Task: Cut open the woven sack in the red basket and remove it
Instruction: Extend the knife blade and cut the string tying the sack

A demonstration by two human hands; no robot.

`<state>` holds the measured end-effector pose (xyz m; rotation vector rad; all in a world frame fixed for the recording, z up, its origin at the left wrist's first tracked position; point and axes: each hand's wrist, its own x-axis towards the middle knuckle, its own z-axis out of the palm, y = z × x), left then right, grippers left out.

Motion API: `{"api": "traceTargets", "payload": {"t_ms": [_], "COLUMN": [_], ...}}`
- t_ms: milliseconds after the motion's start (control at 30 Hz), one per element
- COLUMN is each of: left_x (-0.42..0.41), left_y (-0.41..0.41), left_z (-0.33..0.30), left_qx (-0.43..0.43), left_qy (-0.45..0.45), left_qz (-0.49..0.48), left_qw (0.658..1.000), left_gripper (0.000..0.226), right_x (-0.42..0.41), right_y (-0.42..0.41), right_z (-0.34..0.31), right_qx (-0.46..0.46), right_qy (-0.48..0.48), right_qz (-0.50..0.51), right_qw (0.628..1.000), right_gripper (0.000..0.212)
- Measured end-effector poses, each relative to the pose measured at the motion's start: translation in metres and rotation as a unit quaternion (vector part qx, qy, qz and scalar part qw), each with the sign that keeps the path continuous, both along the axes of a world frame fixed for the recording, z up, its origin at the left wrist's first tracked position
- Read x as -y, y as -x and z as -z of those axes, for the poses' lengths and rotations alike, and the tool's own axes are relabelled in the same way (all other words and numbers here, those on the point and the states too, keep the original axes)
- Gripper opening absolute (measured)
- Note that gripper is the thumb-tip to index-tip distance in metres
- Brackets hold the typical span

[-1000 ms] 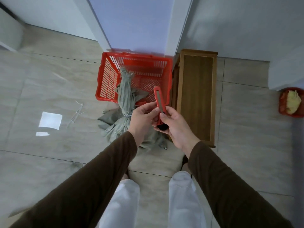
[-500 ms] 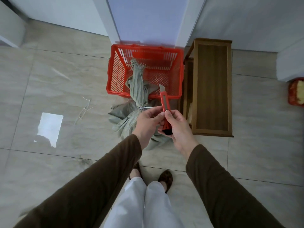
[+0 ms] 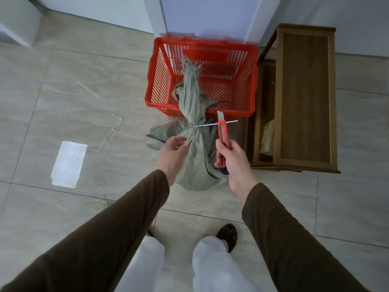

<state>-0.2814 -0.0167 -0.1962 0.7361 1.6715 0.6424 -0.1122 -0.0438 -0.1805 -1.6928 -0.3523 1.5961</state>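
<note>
Grey tiled floor [image 3: 210, 203], wooden bench [image 3: 305, 98] — white walls [image 3: 347, 22]

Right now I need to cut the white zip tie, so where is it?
In the head view, the white zip tie cinches the woven sack just in front of the red basket, its tail running right behind the utility knife.

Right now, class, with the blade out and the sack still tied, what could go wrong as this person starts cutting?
1. The open left hand hovers beside the grey-green woven sack, close to the white cable tie; a slip of the red utility knife in the right hand could nick it.
2. The sack drapes over the red plastic basket rim; pulling might tip the basket.
</note>
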Motion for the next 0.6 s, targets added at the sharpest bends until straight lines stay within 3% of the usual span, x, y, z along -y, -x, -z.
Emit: {"api": "traceTargets", "payload": {"t_ms": [233,400,500,600], "left_x": [-0.031,-0.058,-0.069,-0.070], "left_y": [0.019,0.012,0.007,0.005], "left_z": [0.061,0.105,0.118,0.119], "left_qx": [-0.068,-0.089,-0.061,0.000], "left_qy": [-0.072,-0.075,-0.082,-0.149], "left_qz": [0.093,0.137,0.123,0.102], "left_qw": [0.991,0.984,0.987,0.984], "left_gripper": [0.039,0.032,0.020,0.014], "right_x": [-0.018,-0.042,-0.055,-0.069], "right_y": [0.034,0.044,0.050,0.053], "right_z": [0.064,0.098,0.118,0.127], "right_qx": [0.070,0.160,0.128,0.054], "right_qy": [-0.063,-0.125,-0.122,-0.119], "right_qz": [-0.024,-0.067,-0.044,0.018], "right_qw": [0.995,0.977,0.983,0.991], "right_gripper": [0.019,0.031,0.028,0.027]}}
